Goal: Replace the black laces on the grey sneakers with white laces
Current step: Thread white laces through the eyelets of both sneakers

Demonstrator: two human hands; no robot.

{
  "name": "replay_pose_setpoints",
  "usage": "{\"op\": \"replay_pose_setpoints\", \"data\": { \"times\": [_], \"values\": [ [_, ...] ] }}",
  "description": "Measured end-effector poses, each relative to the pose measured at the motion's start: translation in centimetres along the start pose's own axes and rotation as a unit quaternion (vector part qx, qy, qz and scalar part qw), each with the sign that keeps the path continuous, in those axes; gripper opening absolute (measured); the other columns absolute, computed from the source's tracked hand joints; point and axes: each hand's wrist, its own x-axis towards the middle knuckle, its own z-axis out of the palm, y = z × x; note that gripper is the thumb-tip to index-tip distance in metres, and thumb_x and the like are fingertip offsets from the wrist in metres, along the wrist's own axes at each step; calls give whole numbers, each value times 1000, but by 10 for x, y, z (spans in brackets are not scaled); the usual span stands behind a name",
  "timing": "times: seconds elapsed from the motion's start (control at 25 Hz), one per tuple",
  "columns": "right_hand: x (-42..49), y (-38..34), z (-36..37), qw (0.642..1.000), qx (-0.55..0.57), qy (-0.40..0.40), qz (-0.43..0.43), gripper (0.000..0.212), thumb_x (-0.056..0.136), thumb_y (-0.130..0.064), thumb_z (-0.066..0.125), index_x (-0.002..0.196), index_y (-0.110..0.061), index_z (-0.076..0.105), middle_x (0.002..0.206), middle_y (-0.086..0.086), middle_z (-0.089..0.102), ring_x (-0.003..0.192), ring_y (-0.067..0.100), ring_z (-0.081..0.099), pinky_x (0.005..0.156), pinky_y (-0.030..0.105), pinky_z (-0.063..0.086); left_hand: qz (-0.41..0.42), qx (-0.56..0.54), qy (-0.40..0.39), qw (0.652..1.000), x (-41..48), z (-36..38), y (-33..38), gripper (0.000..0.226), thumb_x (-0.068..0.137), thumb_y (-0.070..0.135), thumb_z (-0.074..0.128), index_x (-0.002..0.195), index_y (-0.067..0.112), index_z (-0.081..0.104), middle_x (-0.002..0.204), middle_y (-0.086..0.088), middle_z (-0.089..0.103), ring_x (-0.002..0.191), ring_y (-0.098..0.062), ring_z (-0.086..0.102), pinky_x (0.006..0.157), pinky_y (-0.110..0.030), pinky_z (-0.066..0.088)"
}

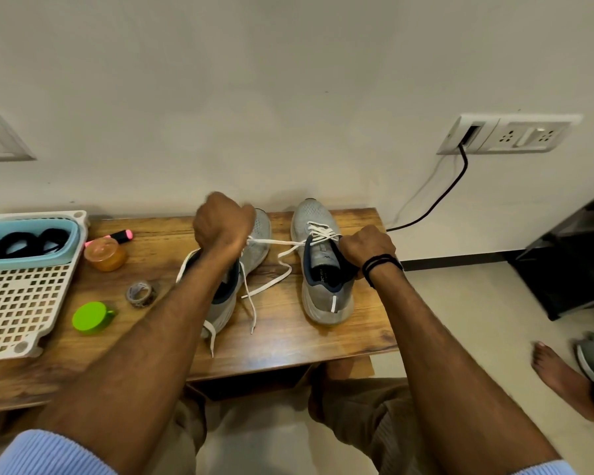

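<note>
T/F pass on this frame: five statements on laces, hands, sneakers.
1. The right sneaker has a white lace threaded. True.
2. The black laces lie on the floor. False: they lie in the blue tub.
3. Both sneakers stand on the table. True; the left sneaker is partly hidden by an arm.
4. The left hand lies flat on the table. False: it is curled and pulls the white lace taut above the left sneaker.
5. The right hand holds the green lid. False: it grips the right sneaker; the lid sits on the table.
</note>
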Motion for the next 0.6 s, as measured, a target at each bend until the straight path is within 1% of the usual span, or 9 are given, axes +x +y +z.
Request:
{"op": "replay_pose_setpoints", "data": {
  "times": [0.04, 0.12, 0.16, 0.2, 0.28, 0.36, 0.44, 0.52, 0.6],
  "values": [
    [0, 0, 1, 1000, -4, -3, -3, 37, 89, -30, 57, 113, -2, 63, 119, 20, 65, 109, 38, 60, 91, 38, 50, 37, 115, -47, 992, -5, 4, 0, 16, 89, 26, 62, 88, 11, 63, 92, -10, 67, 92, -33, 64, 76, -36, 45],
    [1, -1, 2, 1000, -5, -10, -4, 39, 89, -32, 59, 113, -2, 63, 119, 20, 64, 108, 39, 61, 92, 39, 52, 115, 340, -80, 930, -16, 16, 2, 19, 87, 32, 66, 97, 16, 63, 103, -10, 66, 110, -32, 56, 95, -43, 38],
    [0, -1, 2, 1000, -6, -12, -5, 40, 88, -33, 59, 112, -2, 63, 119, 20, 65, 107, 39, 62, 92, 40, 53, 165, 411, -75, 894, -18, 23, 3, 20, 87, 33, 67, 100, 19, 65, 114, -10, 64, 121, -32, 48, 102, -45, 32],
    [1, -1, 2, 1000, -9, -13, -7, 40, 87, -34, 60, 112, -2, 64, 118, 20, 65, 106, 39, 63, 92, 42, 54, 218, 436, -63, 871, -21, 28, 4, 23, 85, 33, 69, 103, 20, 67, 126, -12, 59, 130, -34, 39, 107, -48, 27],
    [0, -1, 3, 1000, -20, -15, -11, 41, 87, -35, 61, 111, -2, 64, 117, 20, 66, 105, 38, 63, 91, 41, 54, 320, 385, -96, 860, -19, 43, 1, 35, 81, 32, 73, 115, 23, 67, 141, -11, 50, 137, -33, 32, 111, -50, 24],
    [0, -2, 2, 999, -24, -15, -15, 37, 86, -35, 62, 106, -3, 65, 113, 19, 67, 102, 38, 65, 89, 42, 55, 352, 298, -207, 863, -21, 53, -1, 46, 82, 30, 71, 127, 26, 62, 135, -4, 57, 133, -29, 43, 109, -48, 27],
    [1, -2, 2, 999, -21, -22, -20, 31, 86, -35, 62, 97, -6, 64, 108, 18, 69, 97, 37, 67, 87, 43, 57, 306, 243, -272, 879, -20, 55, -1, 40, 84, 26, 68, 124, 25, 64, 115, -2, 68, 115, -26, 59, 104, -43, 36],
    [2, -1, 1, 999, -24, -33, -19, 25, 86, -34, 63, 90, -9, 61, 103, 16, 70, 94, 35, 68, 85, 41, 58, 231, 165, -249, 926, -13, 50, 3, 22, 85, 26, 63, 103, 18, 73, 94, -3, 73, 88, -24, 68, 90, -38, 52],
    [4, -1, 1, 998, -37, -41, -19, 23, 86, -32, 64, 85, -9, 59, 95, 14, 68, 90, 33, 68, 79, 37, 58, 158, 53, -186, 968, -4, 40, 7, 24, 79, 28, 59, 82, 9, 73, 74, -6, 71, 64, -20, 63, 71, -31, 55]
  ]
}}
